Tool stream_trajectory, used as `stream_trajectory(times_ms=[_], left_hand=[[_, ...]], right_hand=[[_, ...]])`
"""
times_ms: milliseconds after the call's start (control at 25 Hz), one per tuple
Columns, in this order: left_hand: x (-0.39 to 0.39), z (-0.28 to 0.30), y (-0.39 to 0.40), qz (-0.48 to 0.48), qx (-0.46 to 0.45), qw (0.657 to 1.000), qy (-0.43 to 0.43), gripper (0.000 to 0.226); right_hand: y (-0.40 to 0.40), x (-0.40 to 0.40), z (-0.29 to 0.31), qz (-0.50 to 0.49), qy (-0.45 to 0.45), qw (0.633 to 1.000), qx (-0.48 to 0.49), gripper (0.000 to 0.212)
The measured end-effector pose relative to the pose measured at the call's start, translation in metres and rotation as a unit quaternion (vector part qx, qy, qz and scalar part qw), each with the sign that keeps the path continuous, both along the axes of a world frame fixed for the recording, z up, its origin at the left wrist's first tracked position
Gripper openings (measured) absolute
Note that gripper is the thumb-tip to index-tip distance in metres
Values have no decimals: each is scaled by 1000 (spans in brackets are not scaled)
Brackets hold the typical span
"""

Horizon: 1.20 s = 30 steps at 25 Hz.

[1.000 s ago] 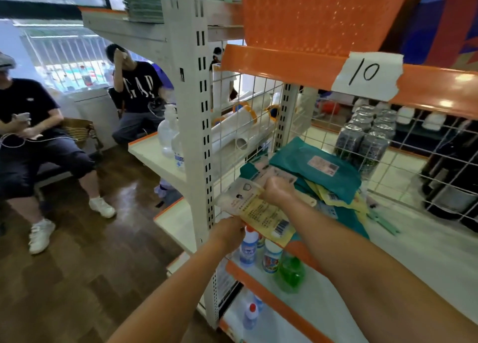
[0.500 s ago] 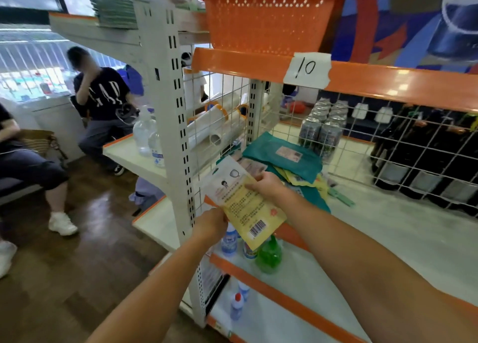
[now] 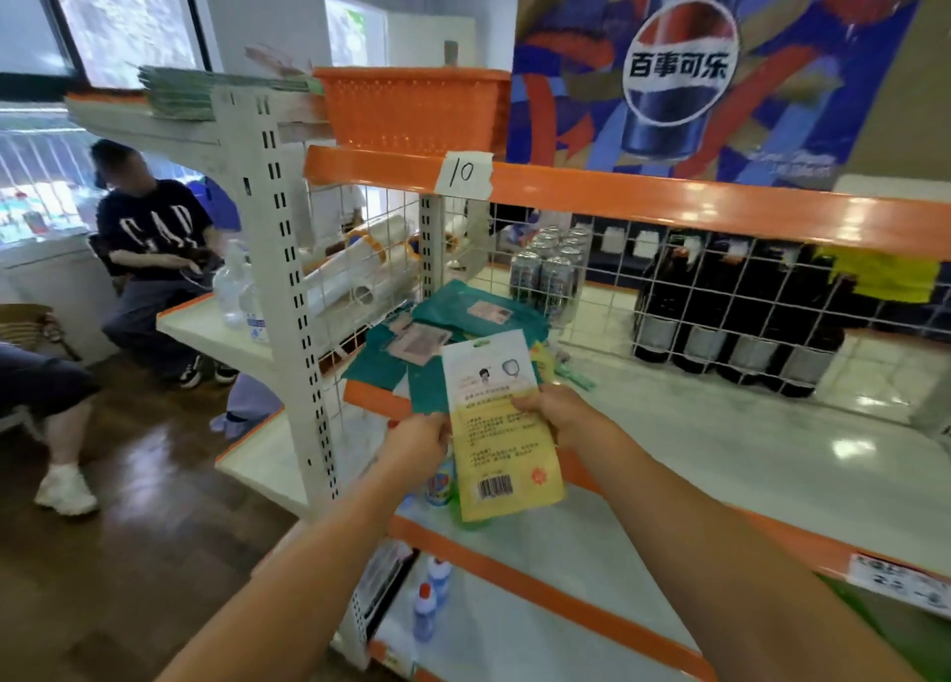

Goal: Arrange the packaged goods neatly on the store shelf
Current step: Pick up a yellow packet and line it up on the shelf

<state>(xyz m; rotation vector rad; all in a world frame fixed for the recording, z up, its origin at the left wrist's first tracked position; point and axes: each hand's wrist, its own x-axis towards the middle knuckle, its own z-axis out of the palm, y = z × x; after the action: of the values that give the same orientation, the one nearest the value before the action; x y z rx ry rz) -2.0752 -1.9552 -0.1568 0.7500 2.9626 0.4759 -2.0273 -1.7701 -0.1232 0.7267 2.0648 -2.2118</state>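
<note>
Both hands hold one yellow-white packet (image 3: 496,424) upright in front of the shelf (image 3: 720,455): the left hand (image 3: 419,447) pinches its left edge, the right hand (image 3: 558,414) grips its right edge. Just beyond the hands a loose pile of teal packets (image 3: 463,321) lies on the shelf; the exact count I cannot tell. Above the hands one orange basket (image 3: 411,110) stands; its inside is hidden. Below the hands stand two small bottles (image 3: 432,599).

Glossy plastic packet (image 3: 498,424); beyond it, a glossy white shelf (image 3: 772,455) with white metal wire mesh (image 3: 720,290); above it, a perforated orange plastic basket (image 3: 411,110).
</note>
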Motion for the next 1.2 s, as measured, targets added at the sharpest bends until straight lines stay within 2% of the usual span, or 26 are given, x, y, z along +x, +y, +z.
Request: stream_trajectory(times_ms=[160,320,640,920,1040,1200], left_hand=[[41,-1,19,-23,-32,999,-5,24],[73,-4,32,-46,-36,998,-10,17],[88,10,74,-105,35,993,-40,32],[109,18,113,-199,48,978,-47,33],[121,16,129,-246,45,968,-36,31],[141,10,144,-314,43,948,-22,30]], right_hand=[[27,54,-14,-46,0,997,-65,23],[47,92,-18,-70,9,995,-65,12],[85,164,-3,-148,61,983,-95,17],[93,217,-2,-236,72,964,-97,21],[92,242,-3,-279,72,953,-97,16],[87,277,-13,-350,67,929,-97,23]])
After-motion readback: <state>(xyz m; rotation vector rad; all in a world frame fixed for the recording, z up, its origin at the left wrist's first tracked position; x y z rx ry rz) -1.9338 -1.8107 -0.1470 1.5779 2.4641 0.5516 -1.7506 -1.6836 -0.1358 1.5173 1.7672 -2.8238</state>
